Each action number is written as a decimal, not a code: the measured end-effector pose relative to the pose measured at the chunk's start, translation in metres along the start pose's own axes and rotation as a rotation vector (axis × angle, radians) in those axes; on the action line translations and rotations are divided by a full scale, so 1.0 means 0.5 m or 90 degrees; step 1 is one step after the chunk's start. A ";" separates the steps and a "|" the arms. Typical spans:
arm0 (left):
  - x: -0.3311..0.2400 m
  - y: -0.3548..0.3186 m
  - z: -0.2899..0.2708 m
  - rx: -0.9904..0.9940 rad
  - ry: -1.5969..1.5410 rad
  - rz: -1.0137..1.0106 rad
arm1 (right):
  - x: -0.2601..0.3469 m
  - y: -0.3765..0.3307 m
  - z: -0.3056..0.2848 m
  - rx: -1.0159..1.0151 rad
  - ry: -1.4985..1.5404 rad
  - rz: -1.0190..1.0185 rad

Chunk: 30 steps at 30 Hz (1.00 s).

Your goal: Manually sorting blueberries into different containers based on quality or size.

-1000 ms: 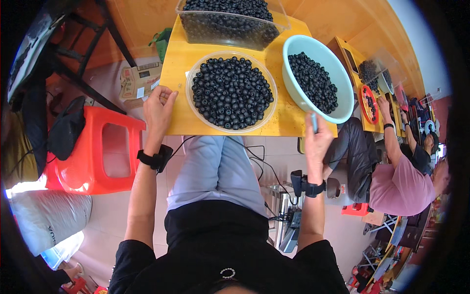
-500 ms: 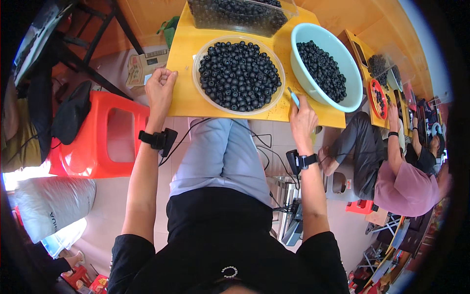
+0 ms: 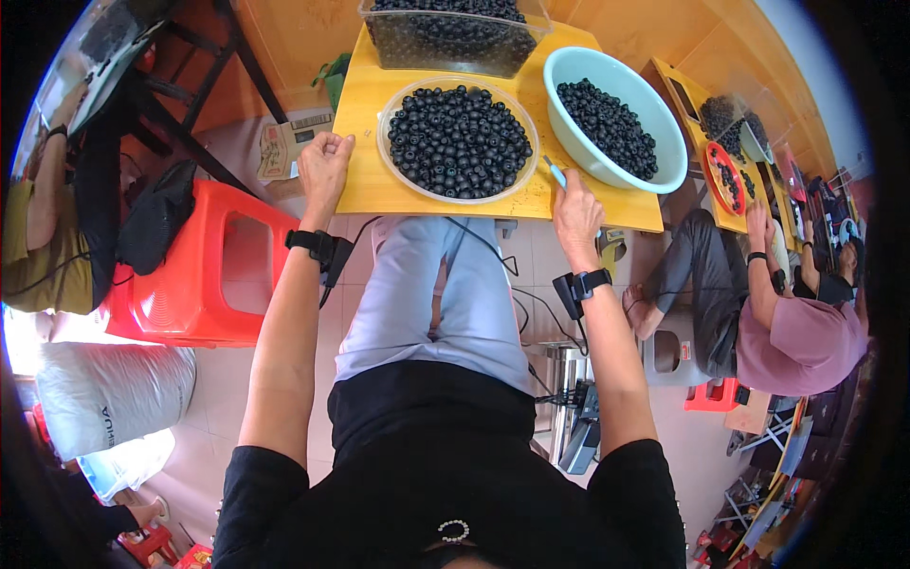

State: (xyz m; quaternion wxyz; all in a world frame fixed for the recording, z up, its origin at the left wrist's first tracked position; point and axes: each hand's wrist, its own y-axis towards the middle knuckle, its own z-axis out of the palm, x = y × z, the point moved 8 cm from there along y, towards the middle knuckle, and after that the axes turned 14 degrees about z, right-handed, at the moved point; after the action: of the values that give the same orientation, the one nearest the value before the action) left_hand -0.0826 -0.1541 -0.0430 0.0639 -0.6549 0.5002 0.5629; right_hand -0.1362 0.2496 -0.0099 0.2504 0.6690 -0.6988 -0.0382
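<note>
A round clear plate (image 3: 384, 142) heaped with small dark round pieces (image 3: 460, 140), berry-like in look, is set near the front edge of a yellow worktop (image 3: 365, 197). Beside it, to the right, a pale blue basin (image 3: 671, 156) is seen tilted by the wide view, its bottom covered with more of the same pieces, and behind the plate a clear rectangular bin (image 3: 445, 62) is also loaded with them. In the right hand (image 3: 576, 211) a slim light blue tool (image 3: 556, 173) is gripped, the fingers being closed around it; its tip is pointed up and to the left, between plate and basin, and no piece can be made out on it. The left hand (image 3: 325, 173) is held at the worktop's left edge, apart from the plate, with the fingers bent toward the thumb; whether they are closed, or whether anything small is pinched there, cannot be told. As to progress, large amounts are held in all three containers, so much appears to be left to handle; which pieces, if any, have been worked cannot be judged at this size. At a further table to the right, a red plate (image 3: 713, 175) with dark pieces is attended by a co-worker in a purple top (image 3: 796, 332).
</note>
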 end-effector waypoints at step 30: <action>-0.002 -0.004 -0.002 0.006 0.094 -0.053 | 0.010 0.000 0.001 0.062 -0.073 0.059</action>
State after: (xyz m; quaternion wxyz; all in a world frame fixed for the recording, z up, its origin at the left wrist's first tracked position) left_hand -0.0803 -0.1533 -0.0428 0.0533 -0.7147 0.4785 0.5073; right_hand -0.1362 0.2447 -0.0090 0.1787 0.6438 -0.7434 -0.0307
